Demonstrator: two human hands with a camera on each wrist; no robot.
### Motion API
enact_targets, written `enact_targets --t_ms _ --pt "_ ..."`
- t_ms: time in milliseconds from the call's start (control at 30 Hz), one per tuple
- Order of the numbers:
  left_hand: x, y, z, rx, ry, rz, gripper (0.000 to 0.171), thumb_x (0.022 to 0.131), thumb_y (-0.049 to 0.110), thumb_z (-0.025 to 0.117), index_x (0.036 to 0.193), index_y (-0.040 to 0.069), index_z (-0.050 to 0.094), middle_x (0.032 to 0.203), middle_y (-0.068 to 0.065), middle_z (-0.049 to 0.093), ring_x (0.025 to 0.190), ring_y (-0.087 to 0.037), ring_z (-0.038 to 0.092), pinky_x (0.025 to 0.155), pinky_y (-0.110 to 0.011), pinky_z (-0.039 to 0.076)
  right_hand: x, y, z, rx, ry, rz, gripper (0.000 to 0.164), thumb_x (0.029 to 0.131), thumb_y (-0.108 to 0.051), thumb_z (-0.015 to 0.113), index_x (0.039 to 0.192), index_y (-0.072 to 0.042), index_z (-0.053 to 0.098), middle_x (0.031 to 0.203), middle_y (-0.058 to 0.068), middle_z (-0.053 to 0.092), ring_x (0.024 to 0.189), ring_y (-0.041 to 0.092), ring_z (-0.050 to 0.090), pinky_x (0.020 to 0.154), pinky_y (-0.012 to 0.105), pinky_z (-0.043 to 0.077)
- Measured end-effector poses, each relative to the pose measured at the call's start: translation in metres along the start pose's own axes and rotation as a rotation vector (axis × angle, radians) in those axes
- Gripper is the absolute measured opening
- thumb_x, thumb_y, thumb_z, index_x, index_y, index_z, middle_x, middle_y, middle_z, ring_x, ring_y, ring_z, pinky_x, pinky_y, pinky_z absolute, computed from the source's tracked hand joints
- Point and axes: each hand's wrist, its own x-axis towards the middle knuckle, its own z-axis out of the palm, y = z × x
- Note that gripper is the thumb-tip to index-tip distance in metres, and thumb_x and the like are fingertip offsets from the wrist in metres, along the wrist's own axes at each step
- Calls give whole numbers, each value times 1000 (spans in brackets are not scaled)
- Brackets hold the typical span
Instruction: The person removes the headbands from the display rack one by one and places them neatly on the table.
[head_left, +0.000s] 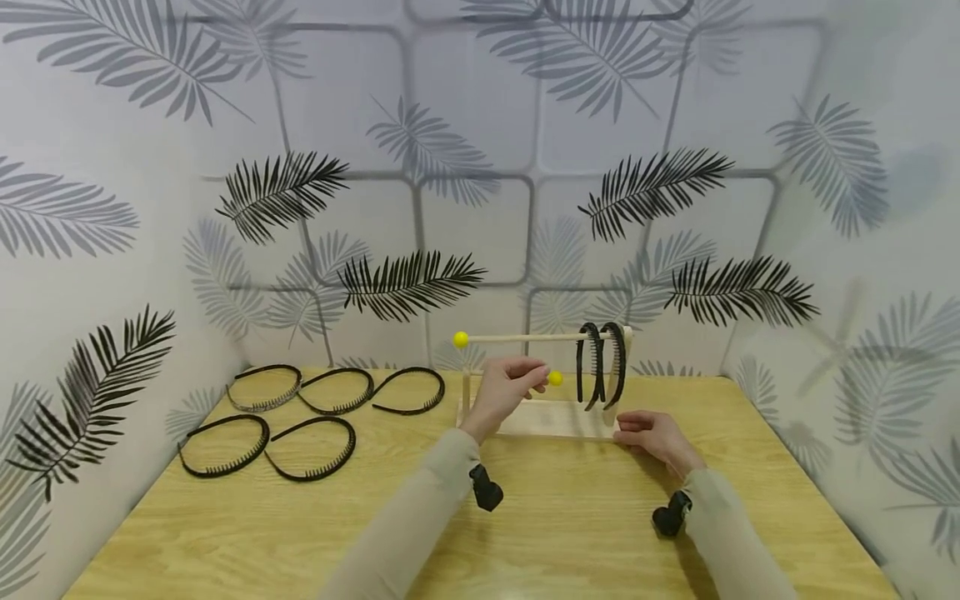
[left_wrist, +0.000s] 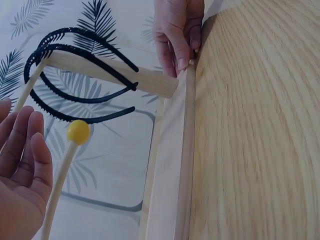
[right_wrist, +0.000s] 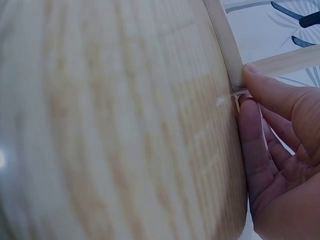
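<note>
A wooden rack [head_left: 555, 421] stands on the table, with an upper rod [head_left: 517, 338] and a lower rod [left_wrist: 61, 185], each ending in a yellow ball. Two black toothed headbands [head_left: 617, 371] hang at the right part of the upper rod. My left hand [head_left: 504, 390] is in front of the rods; its fingers look loosely bent and hold nothing in the left wrist view. The lower yellow ball [left_wrist: 78, 132] is just beyond those fingers. At the base's right end my right hand [right_wrist: 287, 145] pinches the corner between thumb and fingers.
Several more black headbands [head_left: 352, 446] lie on the table's left side in two rows. Leaf-patterned walls [head_left: 472, 225] enclose the wooden table [head_left: 570, 517] at the back and both sides.
</note>
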Motion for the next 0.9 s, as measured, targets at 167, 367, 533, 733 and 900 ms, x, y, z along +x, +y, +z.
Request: enact_targets --t_ms 167,367,533,733,900 --pt "6 -1 13 -31 28 -2 23 94 24 68 110 8 74 98 -12 74 77 -12 67 72 -38 57 1 -1 0 3 4 3 53 89 -16 73 134 6 55 120 20 67 87 8 65 74 26 56" --pt "10 2 29 -81 56 -3 24 93 22 70 110 6 74 101 -15 74 79 -14 68 71 -36 57 2 -1 1 23 13 2 53 88 -15 75 133 6 56 116 18 68 84 7 65 72 25 57" --pt "14 6 44 -129 63 -21 25 91 21 72 111 7 73 104 -11 74 83 -12 68 78 -39 58 2 -1 1 23 3 8 52 89 -15 73 134 6 55 119 20 67 86 8 66 74 26 57" --pt "16 11 58 -163 67 -31 26 91 15 71 116 6 71 106 -11 73 84 -11 68 85 -46 56 3 -1 2 19 21 -6 52 88 -16 75 131 5 58 116 17 69 84 5 65 72 24 56" --pt "17 12 68 -177 87 -68 33 90 17 73 121 6 69 106 -8 72 87 -9 67 87 -39 57 3 1 2 27 11 -15 50 89 -15 73 132 6 57 117 19 68 85 6 65 72 25 56"
